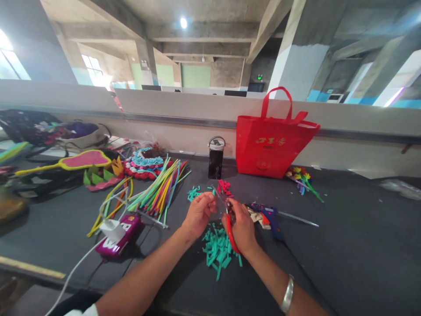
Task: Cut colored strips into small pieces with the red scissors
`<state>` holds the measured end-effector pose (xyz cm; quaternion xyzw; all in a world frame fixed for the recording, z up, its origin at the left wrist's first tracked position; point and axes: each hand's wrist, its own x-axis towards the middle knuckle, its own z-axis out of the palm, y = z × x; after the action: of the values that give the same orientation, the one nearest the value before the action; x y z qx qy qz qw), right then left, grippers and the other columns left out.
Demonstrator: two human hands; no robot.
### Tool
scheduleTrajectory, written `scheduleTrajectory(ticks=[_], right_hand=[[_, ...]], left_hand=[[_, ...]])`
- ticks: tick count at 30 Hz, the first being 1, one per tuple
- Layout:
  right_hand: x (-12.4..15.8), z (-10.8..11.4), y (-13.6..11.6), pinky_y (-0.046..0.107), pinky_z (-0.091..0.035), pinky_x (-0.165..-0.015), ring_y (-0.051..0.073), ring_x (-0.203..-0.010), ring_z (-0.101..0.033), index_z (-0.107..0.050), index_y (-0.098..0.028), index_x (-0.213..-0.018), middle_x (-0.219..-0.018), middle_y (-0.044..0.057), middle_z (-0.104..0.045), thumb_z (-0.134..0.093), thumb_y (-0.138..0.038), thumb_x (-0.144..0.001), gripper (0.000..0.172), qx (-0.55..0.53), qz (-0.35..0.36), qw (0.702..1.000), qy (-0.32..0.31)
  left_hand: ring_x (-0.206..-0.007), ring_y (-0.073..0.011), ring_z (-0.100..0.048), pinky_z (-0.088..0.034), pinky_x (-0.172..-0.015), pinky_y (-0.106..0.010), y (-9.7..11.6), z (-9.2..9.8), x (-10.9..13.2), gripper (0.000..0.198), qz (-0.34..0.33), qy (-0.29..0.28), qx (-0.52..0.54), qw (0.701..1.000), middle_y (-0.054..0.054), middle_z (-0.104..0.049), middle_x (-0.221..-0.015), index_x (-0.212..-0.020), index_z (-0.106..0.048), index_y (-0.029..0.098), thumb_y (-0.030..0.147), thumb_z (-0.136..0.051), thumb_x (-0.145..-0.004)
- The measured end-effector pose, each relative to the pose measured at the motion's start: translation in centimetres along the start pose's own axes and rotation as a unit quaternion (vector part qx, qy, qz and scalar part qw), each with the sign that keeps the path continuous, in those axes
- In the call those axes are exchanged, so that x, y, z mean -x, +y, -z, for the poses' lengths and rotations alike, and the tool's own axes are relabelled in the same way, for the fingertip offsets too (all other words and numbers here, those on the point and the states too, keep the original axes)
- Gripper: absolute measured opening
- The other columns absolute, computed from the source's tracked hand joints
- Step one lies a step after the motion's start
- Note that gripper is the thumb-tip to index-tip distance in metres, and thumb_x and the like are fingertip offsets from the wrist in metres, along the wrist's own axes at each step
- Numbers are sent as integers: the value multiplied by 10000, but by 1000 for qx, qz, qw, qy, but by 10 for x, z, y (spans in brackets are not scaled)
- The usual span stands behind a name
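Observation:
My right hand [242, 224] is closed on red-handled scissors [227, 216], blades pointing up and left toward my left hand. My left hand [199, 213] pinches a small piece at the blade tips; it is too small to name. Below both hands lies a pile of teal cut strips [217, 249] on the dark table [345, 245]. Small heaps of teal bits [194, 193] and red bits [224, 186] lie just beyond the hands. A silver bangle [287, 294] sits on my right wrist.
A blue glue gun [269, 216] lies right of my hands. A bundle of coloured strips [161, 186] and a pink power strip with white plug [118, 235] lie left. Behind stand a dark bottle [216, 158] and red tote bag [271, 140]; paper flowers [302, 177] rest beside it.

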<state>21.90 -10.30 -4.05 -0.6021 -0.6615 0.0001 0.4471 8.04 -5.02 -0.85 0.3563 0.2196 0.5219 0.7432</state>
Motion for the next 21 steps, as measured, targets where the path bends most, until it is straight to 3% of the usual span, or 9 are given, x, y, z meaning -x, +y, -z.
scheduleTrajectory(ticks=[9, 21], right_hand=[[5, -7, -2, 367, -483, -836, 223, -931, -574, -544, -181, -1171, -1013, 74, -636, -521, -109, -732, 446, 20, 10, 1000, -14], [6, -6, -4, 340, -487, -821, 214, -924, -596, -563, -184, -1180, -1013, 70, -656, -529, -120, -737, 449, 61, 3, 998, -4]], left_hand=[[-538, -69, -450, -367, -548, -213, -10, -4, 6, 186, 5, -23, 32, 999, 31, -501, -607, -705, -584, 136, 283, -684, -760], [-554, -79, -469, -393, -563, -214, -10, -6, 7, 191, -19, -3, 6, 1000, 21, -519, -613, -720, -603, 143, 301, -710, -725]])
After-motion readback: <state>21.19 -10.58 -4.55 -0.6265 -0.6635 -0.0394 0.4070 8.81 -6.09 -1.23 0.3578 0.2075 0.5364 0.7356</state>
